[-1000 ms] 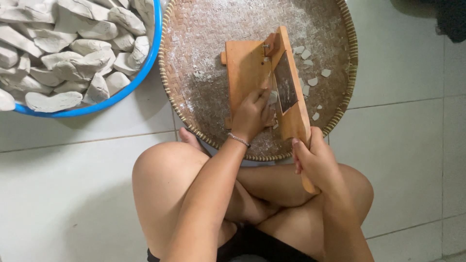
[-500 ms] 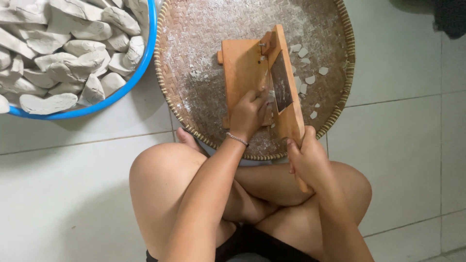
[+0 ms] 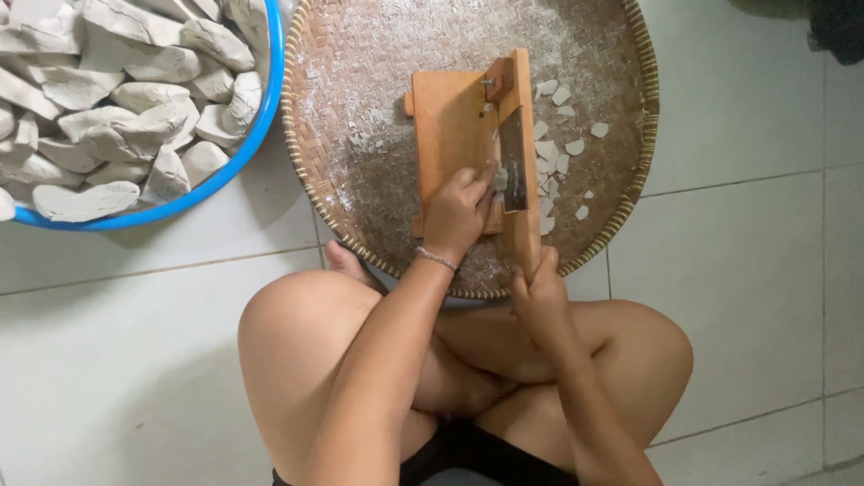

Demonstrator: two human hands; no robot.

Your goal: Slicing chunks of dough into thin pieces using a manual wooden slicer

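Note:
A wooden slicer board (image 3: pixel 447 126) lies on a round woven tray (image 3: pixel 360 135). Its hinged lever arm (image 3: pixel 520 135) carries a dark blade and is down against the board's right edge. My right hand (image 3: pixel 538 292) grips the lever's near end. My left hand (image 3: pixel 459 211) presses a small pale grey piece (image 3: pixel 499 180) on the board against the blade. Several thin pale slices (image 3: pixel 558 153) lie on the tray to the right of the blade.
A blue basin (image 3: pixel 229 171) at the upper left is heaped with pale grey lumps (image 3: pixel 117 99). The tray sits on white floor tiles (image 3: pixel 747 270). My crossed bare legs (image 3: pixel 297 360) are just below the tray. A dark object (image 3: pixel 837 27) shows in the top right corner.
The lever arm has come down from a raised tilt to lie along the board. My right hand moved with it toward the tray. More slices lie to the right of the blade.

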